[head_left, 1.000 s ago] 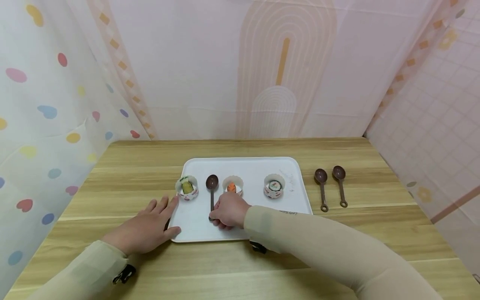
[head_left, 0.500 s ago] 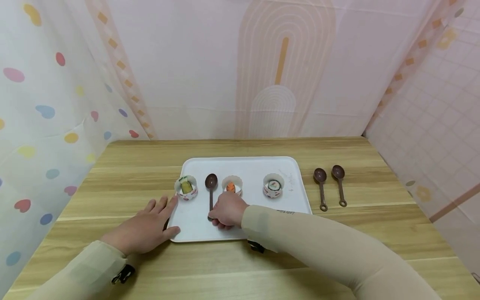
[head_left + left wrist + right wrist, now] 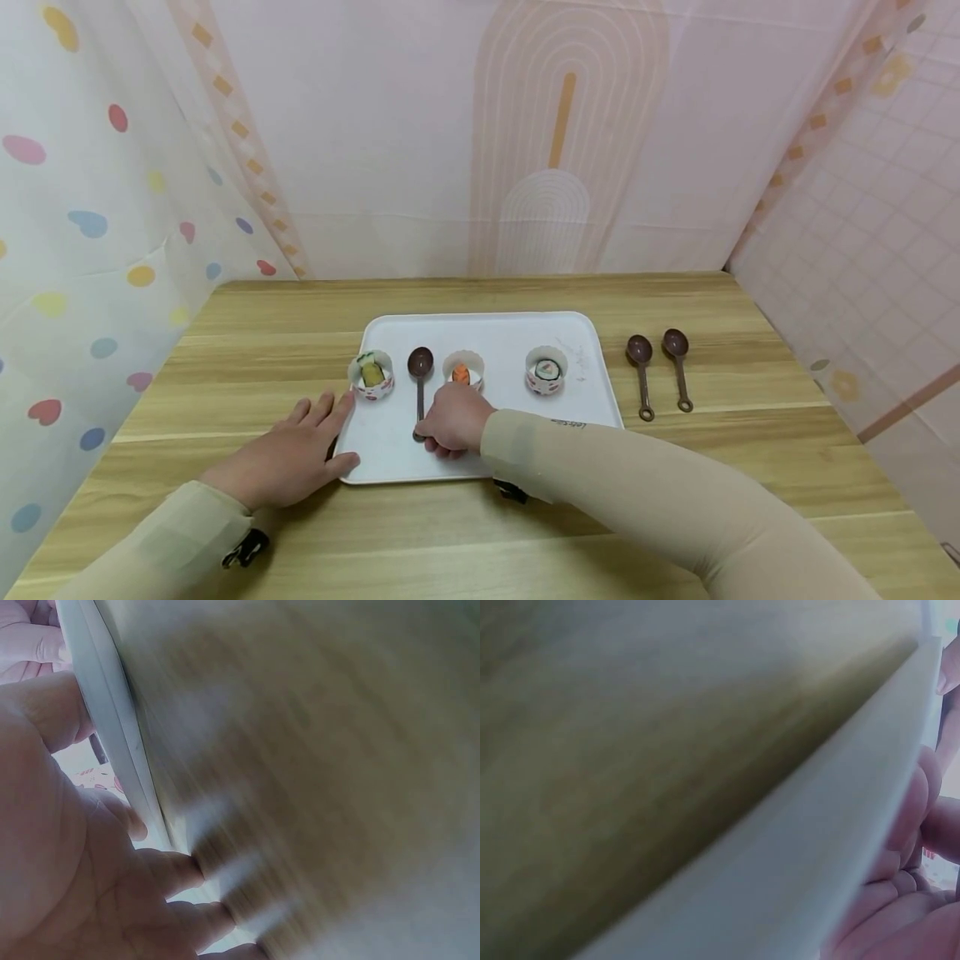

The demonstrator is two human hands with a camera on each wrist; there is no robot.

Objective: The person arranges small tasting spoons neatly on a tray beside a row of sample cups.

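Spoon (image 3: 420,387) unmoved since earlier; long axis front-to-back, bowl (image 3: 421,361) pointing away; right hand (image 3: 456,418) pinches handle (image 3: 420,407) end.

Your tray (image 3: 375,462) is white, with faint grey smudges to the right. The spoon (image 3: 421,364) you hold on it is dark brown, as are the near spoon (image 3: 640,352) and far spoon (image 3: 676,343) beside the tray. You see red-and-pink markings on the white left cup (image 3: 379,389) and right cup (image 3: 543,387); the middle cup (image 3: 462,357) shows a pale inside around an orange piece (image 3: 461,376). Your right sleeve (image 3: 637,475) is beige with dark lettering. The worktop (image 3: 405,533) has yellow-brown wood grain, the left curtain (image 3: 97,192) multicoloured dots and hearts on white.
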